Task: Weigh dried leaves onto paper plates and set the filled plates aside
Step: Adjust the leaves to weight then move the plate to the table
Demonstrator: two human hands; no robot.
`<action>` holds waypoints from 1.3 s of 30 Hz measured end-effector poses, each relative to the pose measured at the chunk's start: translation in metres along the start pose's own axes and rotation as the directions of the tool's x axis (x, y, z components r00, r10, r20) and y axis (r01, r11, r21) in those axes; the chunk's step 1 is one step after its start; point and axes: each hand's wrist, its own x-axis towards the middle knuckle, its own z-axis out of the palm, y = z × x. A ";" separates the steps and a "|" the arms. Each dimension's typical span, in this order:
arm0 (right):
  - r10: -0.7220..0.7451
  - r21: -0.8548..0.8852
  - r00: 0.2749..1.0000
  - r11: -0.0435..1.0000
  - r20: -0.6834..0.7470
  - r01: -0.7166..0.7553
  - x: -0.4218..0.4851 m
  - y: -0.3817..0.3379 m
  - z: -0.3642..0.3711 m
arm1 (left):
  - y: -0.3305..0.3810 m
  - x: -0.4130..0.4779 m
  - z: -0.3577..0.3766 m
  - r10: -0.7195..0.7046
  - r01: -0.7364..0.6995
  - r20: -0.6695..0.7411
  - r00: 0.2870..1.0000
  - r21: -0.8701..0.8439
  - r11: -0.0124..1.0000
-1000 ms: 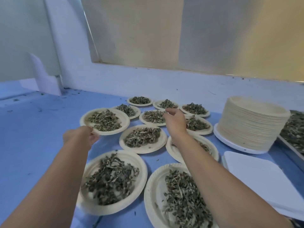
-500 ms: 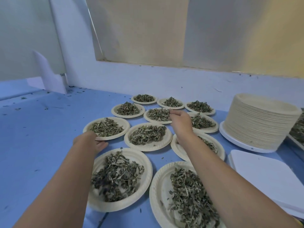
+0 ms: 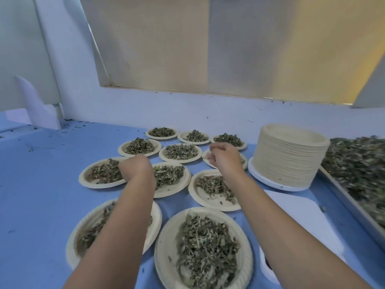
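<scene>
Although its grip is hidden, the left hand [image 3: 136, 170] sits curled at the right rim of the left plate [image 3: 98, 184], apparently touching; right hand [image 3: 225, 158], curled, contents unclear, hovers over a farther plate [image 3: 245, 162].

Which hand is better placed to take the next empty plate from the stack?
Probably the right hand. It hangs close to the stack of empty plates, which stands on the right. The left hand is farther away and would have to cross the right arm.
</scene>
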 end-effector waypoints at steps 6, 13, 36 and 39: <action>-0.535 -0.570 0.832 0.733 -0.147 0.371 0.001 -0.019 -0.083 | -0.030 -0.074 0.057 -0.159 0.176 0.404 0.901 -0.006 0.984; -0.477 -0.930 0.876 0.287 0.069 0.230 0.017 -0.035 -0.164 | -0.063 -0.126 0.092 -0.180 0.146 0.576 0.798 0.104 0.984; -0.404 -0.936 0.909 0.268 0.105 0.227 0.029 -0.028 -0.165 | -0.088 -0.137 0.094 -0.232 0.175 0.587 0.775 0.154 0.973; -0.400 -0.924 0.908 0.286 0.124 0.252 0.031 -0.030 -0.168 | -0.089 -0.137 0.094 -0.231 0.169 0.587 0.776 0.159 0.973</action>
